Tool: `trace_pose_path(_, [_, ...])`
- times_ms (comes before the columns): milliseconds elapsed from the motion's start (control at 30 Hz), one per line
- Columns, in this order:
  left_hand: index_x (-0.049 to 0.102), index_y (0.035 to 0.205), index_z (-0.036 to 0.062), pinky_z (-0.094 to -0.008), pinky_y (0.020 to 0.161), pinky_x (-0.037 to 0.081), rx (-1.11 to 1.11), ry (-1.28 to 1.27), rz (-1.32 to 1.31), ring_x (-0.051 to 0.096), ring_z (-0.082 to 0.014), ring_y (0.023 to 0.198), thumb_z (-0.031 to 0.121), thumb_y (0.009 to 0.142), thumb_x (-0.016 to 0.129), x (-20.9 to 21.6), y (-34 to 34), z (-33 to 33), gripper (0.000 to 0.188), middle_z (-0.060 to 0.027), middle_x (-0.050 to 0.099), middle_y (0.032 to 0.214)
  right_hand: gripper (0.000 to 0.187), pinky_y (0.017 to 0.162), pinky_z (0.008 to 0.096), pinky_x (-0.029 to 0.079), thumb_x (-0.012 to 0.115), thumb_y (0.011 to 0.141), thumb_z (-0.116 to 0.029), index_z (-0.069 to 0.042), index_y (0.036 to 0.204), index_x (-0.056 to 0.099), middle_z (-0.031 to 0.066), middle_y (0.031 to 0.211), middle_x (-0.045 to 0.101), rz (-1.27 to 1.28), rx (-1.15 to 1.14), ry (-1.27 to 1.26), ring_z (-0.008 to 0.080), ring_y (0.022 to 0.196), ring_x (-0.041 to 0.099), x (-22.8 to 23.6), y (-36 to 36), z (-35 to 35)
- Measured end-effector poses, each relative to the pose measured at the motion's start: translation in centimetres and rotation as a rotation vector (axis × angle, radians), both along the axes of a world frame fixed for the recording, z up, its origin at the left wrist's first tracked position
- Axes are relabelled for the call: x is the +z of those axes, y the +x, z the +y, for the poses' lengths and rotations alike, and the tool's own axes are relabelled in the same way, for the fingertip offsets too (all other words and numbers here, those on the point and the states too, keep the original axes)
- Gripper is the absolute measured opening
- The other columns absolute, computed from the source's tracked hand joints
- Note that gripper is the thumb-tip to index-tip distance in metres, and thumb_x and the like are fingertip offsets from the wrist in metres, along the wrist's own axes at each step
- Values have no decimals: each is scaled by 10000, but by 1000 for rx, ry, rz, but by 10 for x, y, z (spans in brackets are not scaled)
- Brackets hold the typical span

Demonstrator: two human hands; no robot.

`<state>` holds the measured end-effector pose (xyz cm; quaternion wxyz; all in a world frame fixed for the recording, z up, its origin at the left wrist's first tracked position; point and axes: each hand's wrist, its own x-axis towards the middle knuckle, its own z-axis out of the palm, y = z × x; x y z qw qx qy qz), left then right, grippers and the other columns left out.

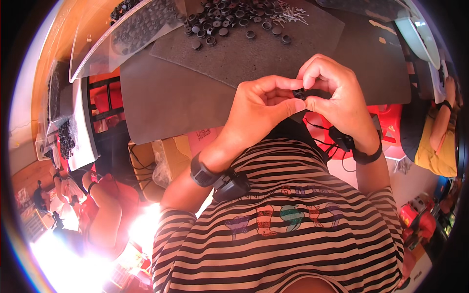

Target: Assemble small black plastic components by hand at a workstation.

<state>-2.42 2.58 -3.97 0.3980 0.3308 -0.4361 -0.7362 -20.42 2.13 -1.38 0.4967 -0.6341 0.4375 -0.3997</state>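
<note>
Both hands meet just in front of my chest, over the near edge of the dark table mat [171, 93]. Thumb and fingers of my left hand [259, 107] pinch a small black plastic part [299, 92]. My right hand [339, 90] closes on the same part from the other side. Fingertips cover most of it, so its exact kind cannot be made out. Beyond the hands, a pile of small black rings and round caps [229, 19] lies on a dark grey sheet [254, 56]. Thin silvery pins or screws [292, 14] are heaped beside that pile.
At the far left stands a clear plastic bin [117, 41] of black parts. A pale bin [415, 39] is at the far right. Below the table are a cardboard box [168, 151] and a red stool [388, 122]. Another person's arm [442, 112] is at right; someone else sits lower left.
</note>
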Motion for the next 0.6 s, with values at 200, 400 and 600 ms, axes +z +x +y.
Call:
trace_pose_path(200, [609, 1092, -52, -239, 814, 522, -15, -4, -53, 633, -109, 886, -54, 822, 654, -1, 3, 1, 273, -106, 668, 991, 237, 713, 263, 531, 595, 619, 179, 21, 769, 505, 41, 796, 493, -10, 3, -23, 123, 751, 564, -6, 2, -1])
trace_pose_path(400, [600, 1109, -44, -233, 823, 514, 19, -10, -75, 618, -98, 912, -37, 838, 646, 0, 3, 4, 275, -86, 658, 995, 238, 723, 266, 533, 588, 617, 184, 19, 769, 510, 35, 788, 499, -57, -31, -18, 124, 756, 574, -11, 4, 0])
trace_pose_path(600, [594, 1118, -40, -236, 834, 512, 15, -20, -68, 620, -103, 910, -31, 845, 645, -1, 3, 4, 278, -87, 656, 995, 247, 728, 265, 533, 615, 624, 178, 15, 776, 507, 37, 788, 496, -93, -48, -9, 128, 760, 577, -14, 6, 2])
